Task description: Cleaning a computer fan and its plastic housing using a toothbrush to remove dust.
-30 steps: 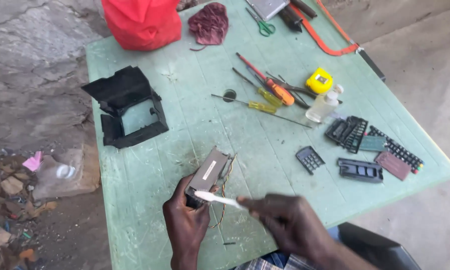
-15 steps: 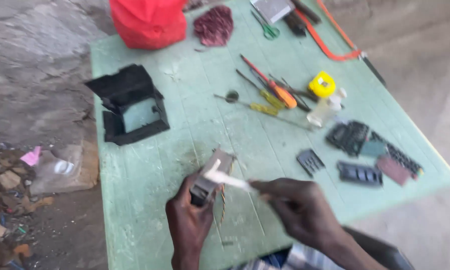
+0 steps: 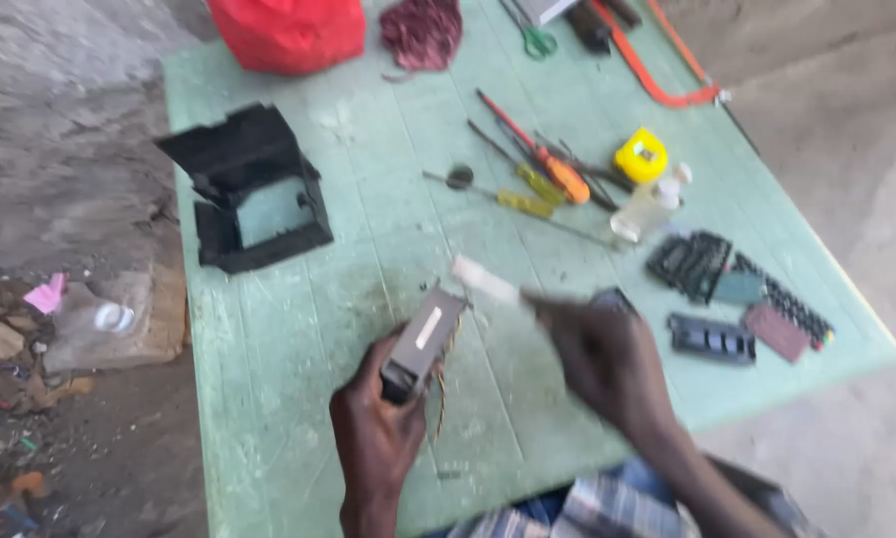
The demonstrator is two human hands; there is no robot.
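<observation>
Left hand (image 3: pixel 376 438) grips a small grey box-shaped module (image 3: pixel 425 342), fingers wrapped round its lower end, holding it tilted just above the near part of the green table (image 3: pixel 298 329); thin wires trail from its underside. Right hand (image 3: pixel 602 354) is closed on a pale flat stick (image 3: pixel 485 280), its tip just beside the module's upper end; contact cannot be told through the blur. A checked sleeve or cloth shows at the bottom edge under the right forearm. Left of the module, well apart, sits an open black housing (image 3: pixel 254 189) with a pale pane inside. At the far end of the table are a red bag (image 3: pixel 289 30) and a dark red tangle of mesh (image 3: pixel 423 30), with green-handled scissors (image 3: pixel 538 40) beside it. Mid-table lie screwdrivers: one orange-handled (image 3: pixel 558 174), one yellow-handled (image 3: pixel 523 202). Near them are a yellow tape measure (image 3: pixel 642 156) and a small clear bottle (image 3: pixel 647 204). Right of the right hand lie several dark ribbed parts (image 3: pixel 692 264), one flat black piece (image 3: pixel 712 339) nearest the hand. An orange-framed hacksaw (image 3: pixel 667 70) lies along the far right edge. On the ground left of the table there is litter and a crushed plastic bottle (image 3: pixel 104 324).
</observation>
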